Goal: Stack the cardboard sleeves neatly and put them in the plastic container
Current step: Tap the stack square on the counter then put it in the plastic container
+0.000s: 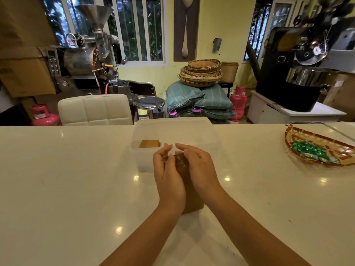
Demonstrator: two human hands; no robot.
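— Where is the brown stack of cardboard sleeves [187,181]?
— On the white glossy counter [67,179], pressed between left hand [168,179] and right hand [199,169], before the translucent plastic container [146,162].
— Anything inside?
— A smaller brown sleeve pile [150,144].

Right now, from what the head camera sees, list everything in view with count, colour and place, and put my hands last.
counter: one, white, glossy, across the foreground
plastic container: one, translucent white, centre of counter, beyond the hands
sleeves in container: one small stack, brown, at its left side
stack of cardboard sleeves: one, brown, between the hands on the counter
woven tray: one, tan with red rim, right on counter, holding green packets
padded chair: one, white, behind counter
metal stool: one, chrome and black
woven baskets: several stacked, tan, on blue-green sacks
gas cylinders: two, pink, far left and centre right
roasting machines: two, metallic left, black right
left hand: pressed to stack's left side
right hand: pressed to its right side
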